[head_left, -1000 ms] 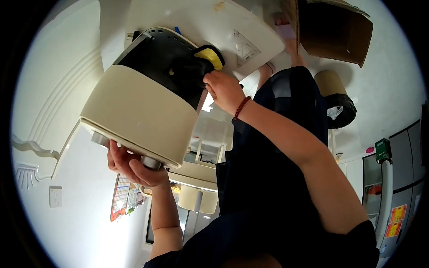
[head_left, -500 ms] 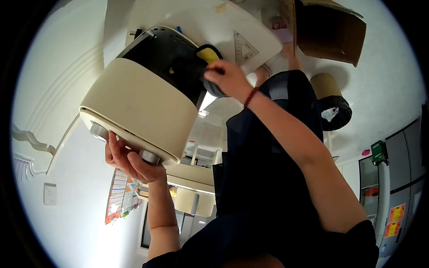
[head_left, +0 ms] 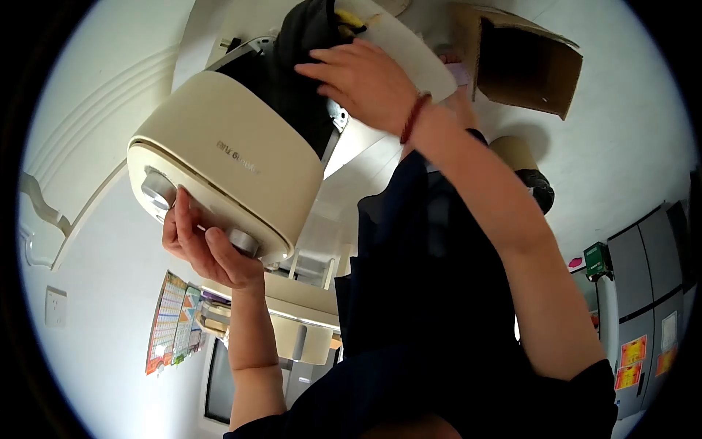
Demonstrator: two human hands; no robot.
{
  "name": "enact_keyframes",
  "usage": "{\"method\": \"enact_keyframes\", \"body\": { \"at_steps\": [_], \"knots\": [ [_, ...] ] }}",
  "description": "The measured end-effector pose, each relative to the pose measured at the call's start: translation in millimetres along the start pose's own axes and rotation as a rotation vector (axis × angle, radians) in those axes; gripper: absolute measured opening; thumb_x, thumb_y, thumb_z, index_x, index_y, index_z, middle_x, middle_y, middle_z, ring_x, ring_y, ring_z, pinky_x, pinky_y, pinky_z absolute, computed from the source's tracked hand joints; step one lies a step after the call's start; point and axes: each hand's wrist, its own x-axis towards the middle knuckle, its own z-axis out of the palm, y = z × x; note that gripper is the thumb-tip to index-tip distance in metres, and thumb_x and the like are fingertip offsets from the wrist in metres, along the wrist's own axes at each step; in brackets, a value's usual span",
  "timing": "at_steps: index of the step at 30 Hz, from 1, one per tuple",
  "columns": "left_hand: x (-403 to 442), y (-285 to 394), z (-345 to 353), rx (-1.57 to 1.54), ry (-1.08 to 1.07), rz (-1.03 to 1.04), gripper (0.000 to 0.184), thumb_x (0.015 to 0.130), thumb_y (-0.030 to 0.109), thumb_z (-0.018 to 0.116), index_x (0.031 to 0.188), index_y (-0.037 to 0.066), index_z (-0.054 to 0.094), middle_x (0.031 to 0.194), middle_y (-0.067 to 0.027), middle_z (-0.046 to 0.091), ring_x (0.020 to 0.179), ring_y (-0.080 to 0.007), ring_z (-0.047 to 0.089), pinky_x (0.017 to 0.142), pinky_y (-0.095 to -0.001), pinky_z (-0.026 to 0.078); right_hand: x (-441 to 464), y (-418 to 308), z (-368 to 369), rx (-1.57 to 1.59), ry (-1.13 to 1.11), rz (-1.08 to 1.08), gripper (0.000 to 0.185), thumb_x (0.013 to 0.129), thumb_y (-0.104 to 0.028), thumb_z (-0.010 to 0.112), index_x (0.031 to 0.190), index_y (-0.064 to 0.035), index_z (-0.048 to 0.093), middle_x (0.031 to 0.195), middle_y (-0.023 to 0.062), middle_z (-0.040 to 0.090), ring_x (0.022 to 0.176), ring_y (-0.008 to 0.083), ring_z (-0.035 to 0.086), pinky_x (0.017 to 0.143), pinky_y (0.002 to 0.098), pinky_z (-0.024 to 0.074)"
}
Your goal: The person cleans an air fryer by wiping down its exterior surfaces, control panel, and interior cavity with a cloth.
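A cream countertop appliance is tilted, its two silver knobs facing down toward me and its dark open interior facing away. My left hand has its fingers curled around the knob panel between the knobs, gripping it. A dark grey cloth lies bunched over the open end, with a yellow patch beside it. My right hand, with a red bracelet on the wrist, is over the cloth and opening, fingers spread apart. Whether its fingertips touch the cloth, I cannot tell.
An open cardboard box stands on the floor at the upper right. Below it is a bin with a black bag. A white tabletop lies beyond the appliance. Grey cabinet doors are at the far right.
My right hand has moved up and left, its fingers going from closed to spread. The dark cloth now bunches higher, over the opening. The appliance has tilted slightly; my left hand keeps its hold.
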Motion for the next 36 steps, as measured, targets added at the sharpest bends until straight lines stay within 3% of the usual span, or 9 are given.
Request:
{"method": "enact_keyframes", "body": {
  "at_steps": [1, 4, 10, 18, 19, 25, 29, 33, 36],
  "knots": [
    [0.9, 0.5, 0.3, 0.007, -0.005, 0.014, 0.052, 0.093, 0.021, 0.038, 0.135, -0.006, 0.051, 0.123, -0.0112, 0.039, 0.107, -0.0184, 0.041, 0.094, -0.0359, 0.039, -12.6, -6.6, -8.8, 0.099, 0.014, 0.097, 0.039, 0.088, -0.017, 0.066, 0.126, -0.0136, 0.062, 0.128, 0.0107, 0.059, 0.121, 0.0307, 0.053, 0.106, 0.0405, 0.0387],
    [0.5, 2.1, 0.0, -0.007, -0.002, -0.001, 0.051, 0.093, 0.019, 0.038, 0.135, -0.008, 0.051, 0.123, -0.0119, 0.039, 0.109, -0.0193, 0.041, 0.095, -0.0367, 0.039, -74.9, 4.5, -6.1, -0.164, -0.094, 0.178, 0.055, 0.086, -0.020, 0.068, 0.137, -0.0103, 0.053, 0.143, 0.0096, 0.049, 0.133, 0.0268, 0.044, 0.111, 0.0435, 0.0323],
    [1.7, 3.0, 5.2, 0.014, 0.067, 0.008, 0.050, 0.094, 0.024, 0.039, 0.134, -0.002, 0.055, 0.115, -0.0095, 0.047, 0.102, -0.0176, 0.041, 0.091, -0.0340, 0.038, -136.5, 28.6, 13.8, -0.375, -0.472, 0.004, 0.078, 0.083, -0.032, 0.068, 0.150, -0.0073, 0.034, 0.157, 0.0069, 0.030, 0.146, 0.0220, 0.024, 0.120, 0.0462, 0.0140],
    [1.2, -1.6, 3.5, -0.014, 0.042, 0.019, 0.050, 0.094, 0.021, 0.039, 0.135, -0.004, 0.054, 0.121, -0.0109, 0.043, 0.108, -0.0186, 0.042, 0.095, -0.0354, 0.038, -77.0, 32.4, 34.8, 0.137, -0.287, 0.102, 0.050, 0.088, -0.021, 0.068, 0.135, -0.0119, 0.054, 0.150, 0.0085, 0.041, 0.141, 0.0236, 0.032, 0.118, 0.0431, 0.0224],
    [2.4, -1.5, 2.4, -0.015, 0.025, 0.026, 0.050, 0.093, 0.019, 0.038, 0.135, -0.006, 0.052, 0.123, -0.0118, 0.041, 0.110, -0.0193, 0.041, 0.095, -0.0358, 0.038, -73.1, 39.1, 35.6, 0.156, -0.018, 0.068, 0.044, 0.086, -0.018, 0.070, 0.128, -0.0180, 0.058, 0.149, 0.0048, 0.042, 0.138, 0.0234, 0.037, 0.114, 0.0426, 0.0306],
    [-1.5, 0.0, -2.1, -0.001, -0.004, -0.030, 0.050, 0.093, 0.017, 0.038, 0.134, -0.009, 0.050, 0.125, -0.0130, 0.039, 0.112, -0.0206, 0.041, 0.095, -0.0367, 0.039, 23.7, 60.8, 34.7, -0.320, 0.005, -0.235, 0.040, 0.081, -0.020, 0.071, 0.119, -0.0244, 0.059, 0.144, -0.0028, 0.044, 0.120, 0.0218, 0.051, 0.099, 0.0401, 0.0444],
    [-2.2, -1.4, -0.4, -0.033, 0.016, -0.044, 0.049, 0.094, 0.017, 0.039, 0.134, -0.009, 0.051, 0.124, -0.0128, 0.039, 0.112, -0.0203, 0.040, 0.094, -0.0358, 0.039, 21.9, 90.7, 16.9, -0.339, 0.003, -0.136, 0.024, 0.082, -0.012, 0.067, 0.106, -0.0152, 0.062, 0.126, 0.0032, 0.055, 0.107, 0.0263, 0.057, 0.089, 0.0374, 0.0495],
    [-0.4, 0.4, 0.0, -0.024, 0.019, -0.031, 0.049, 0.094, 0.018, 0.040, 0.134, -0.008, 0.051, 0.124, -0.0132, 0.040, 0.111, -0.0200, 0.041, 0.095, -0.0353, 0.039, 11.9, 73.5, -9.1, -0.027, 0.268, 0.328, 0.031, 0.081, -0.002, 0.062, 0.111, -0.0097, 0.061, 0.115, 0.0117, 0.055, 0.102, 0.0323, 0.059, 0.088, 0.0412, 0.0504],
    [-0.9, -0.7, -0.1, -0.027, 0.023, -0.027, 0.050, 0.094, 0.019, 0.040, 0.135, -0.007, 0.052, 0.122, -0.0121, 0.041, 0.109, -0.0189, 0.042, 0.096, -0.0353, 0.039, 33.7, 45.9, 5.6, 0.112, 0.224, 0.022, 0.034, 0.081, -0.003, 0.062, 0.114, -0.0118, 0.062, 0.116, 0.0108, 0.055, 0.104, 0.0315, 0.059, 0.089, 0.0399, 0.0506]
  ]
}}
